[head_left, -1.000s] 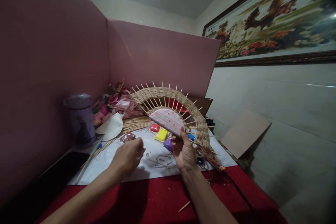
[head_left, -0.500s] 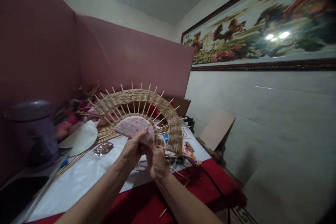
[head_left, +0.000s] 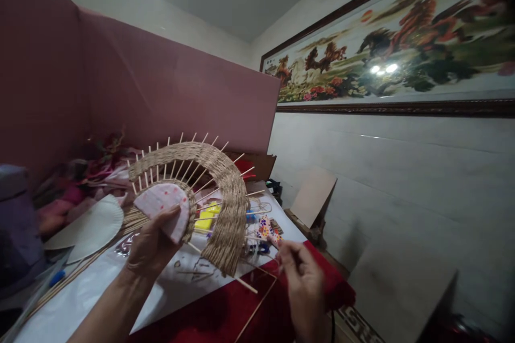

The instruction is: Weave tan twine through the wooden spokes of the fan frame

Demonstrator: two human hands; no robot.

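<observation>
A half-round fan (head_left: pixel 230 187) of woven straw-coloured cord on thin wooden sticks stands tilted above the table. Its inner half-disc is covered with pale pink cloth (head_left: pixel 161 198) with red dots. My left hand (head_left: pixel 155 244) grips the fan at this cloth part, thumb on the front, fingers hidden behind. My right hand (head_left: pixel 301 284) is apart from the fan, to its lower right, fingers curled and fingertips pinched; what they hold, if anything, I cannot make out. Just beyond its fingertips lies a flower-patterned object (head_left: pixel 270 229).
White sheeting (head_left: pixel 100 295) and red cloth (head_left: pixel 193 313) cover the table. Pale scalloped half-discs (head_left: pixel 98 225), a bundle of sticks (head_left: pixel 134 221) and a purple container (head_left: pixel 18 225) are on the left. Yellow pieces (head_left: pixel 208 217) show through the fan. A board (head_left: pixel 314 195) leans by the right wall.
My right hand has let go of the fan and moved right and down. The fan, now in my left hand alone, has shifted left and turned. The view has swung right.
</observation>
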